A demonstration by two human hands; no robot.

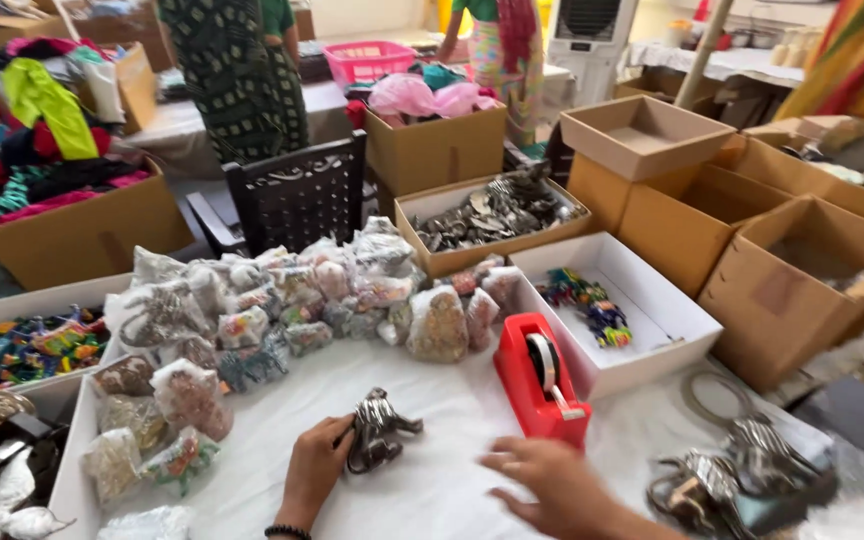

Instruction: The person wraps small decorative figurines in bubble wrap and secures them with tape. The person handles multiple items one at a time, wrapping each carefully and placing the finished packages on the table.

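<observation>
Head view: a small dark metal figurine (380, 432) is gripped by the closed fingers of the left hand (314, 468) — just left of the red tape dispenser (542, 378). The right hand (550, 482), fingers spread open, is held flat on the white table (452, 400) just below that dispenser.

A red tape holder (540, 378) sits on the white table (442, 480). Behind it is a white box (652, 300) with a few bright little things inside. Lots of small clear bags (302, 300) full of bits lie in a heap. A brown box (492, 222) holds dark metal pieces. More brown boxes (752, 250) stand on the right, some open. A black chair (292, 200) stands behind the bags. A big box of clothes (52, 140) is at the left. A pink basket (370, 60) is far back. Two people (242, 70) stand near it.
</observation>
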